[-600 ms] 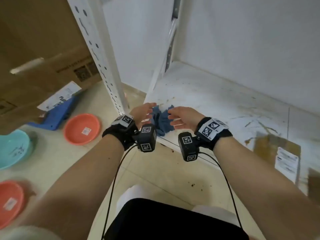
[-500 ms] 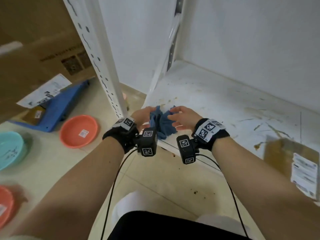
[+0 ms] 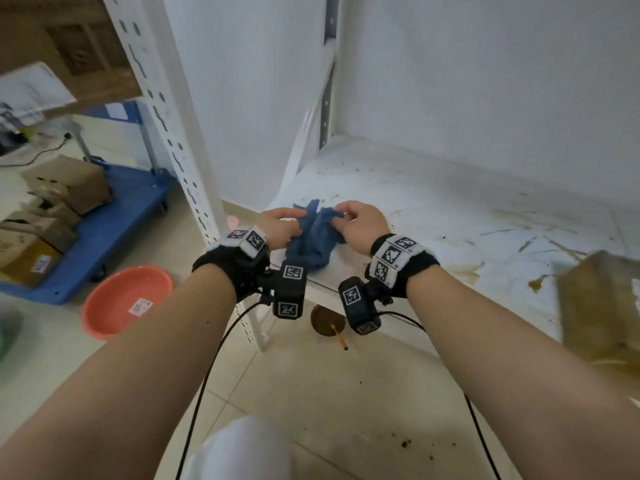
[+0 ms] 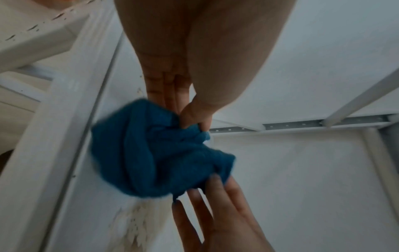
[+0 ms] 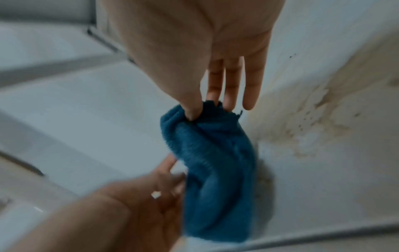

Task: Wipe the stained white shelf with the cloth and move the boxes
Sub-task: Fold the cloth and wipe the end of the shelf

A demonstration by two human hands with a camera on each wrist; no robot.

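A bunched blue cloth (image 3: 313, 240) hangs between both hands over the front left corner of the stained white shelf (image 3: 433, 209). My left hand (image 3: 291, 220) pinches one end of the cloth (image 4: 155, 158) with thumb against fingers. My right hand (image 3: 341, 216) pinches the other end of the cloth (image 5: 218, 179) between thumb and forefinger, its remaining fingers straight. Brown streaks and spots cover the shelf to the right of the hands. A cardboard box (image 3: 602, 306) stands blurred on the shelf at the far right.
A white perforated upright (image 3: 166, 126) rises just left of the hands. On the floor lie an orange dish (image 3: 126, 301) and a brown bowl with a stick (image 3: 327, 320) under the shelf edge. A blue cart (image 3: 114, 230) carries cardboard boxes (image 3: 62, 188).
Both hands have stayed at the shelf's front left corner with the cloth between them. The cloth now hangs longer below the hands. The head view has swung, showing the cart.
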